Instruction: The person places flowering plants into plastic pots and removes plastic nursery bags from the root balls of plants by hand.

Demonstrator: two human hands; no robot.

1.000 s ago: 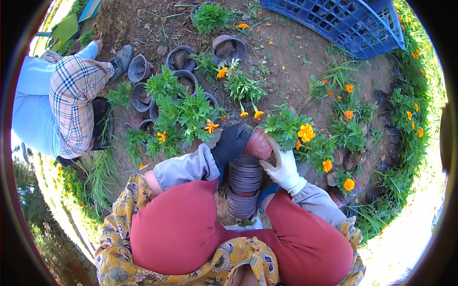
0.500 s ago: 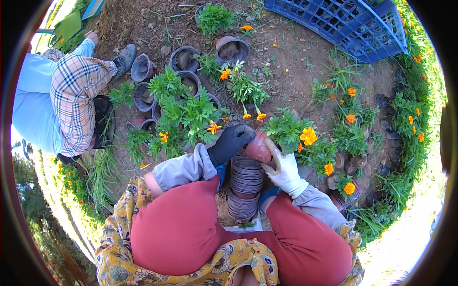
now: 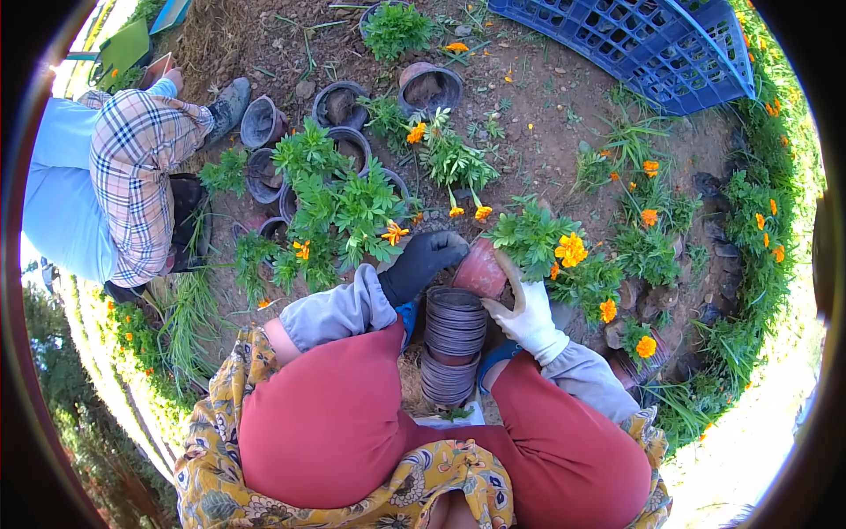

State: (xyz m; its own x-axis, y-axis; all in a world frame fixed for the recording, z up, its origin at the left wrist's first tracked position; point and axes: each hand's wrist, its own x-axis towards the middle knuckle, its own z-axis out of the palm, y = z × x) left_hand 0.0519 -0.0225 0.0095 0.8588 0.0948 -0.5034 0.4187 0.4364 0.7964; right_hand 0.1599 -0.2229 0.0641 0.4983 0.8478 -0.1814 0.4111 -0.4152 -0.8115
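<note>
My right hand (image 3: 526, 319), in a white glove, grips a reddish plastic plant pot (image 3: 481, 270) from its right side, with the thumb along the wall. The pot is tilted, its narrower end pointing away from me. My left hand (image 3: 426, 263), in a black glove, is at the pot's upper left edge with fingers curled together; what they pinch, if anything, is hidden. Just below stands a tall stack of nested dark pots (image 3: 455, 328) between my knees. Beyond my right fingers is a leafy marigold (image 3: 531, 238) with an orange bloom; whether it grows from this pot I cannot tell.
Several pots, some with soil, stand ahead left, near marigold plants (image 3: 339, 198). A blue plastic crate (image 3: 634, 48) lies at the upper right. At left, a person (image 3: 132, 167) in checked trousers holds a reddish pot (image 3: 157, 70). More marigolds grow along the right edge.
The reddish pot in my right hand has shifted slightly right, showing more of its wall. My left hand has edged left. The other person's hand now shows a reddish pot.
</note>
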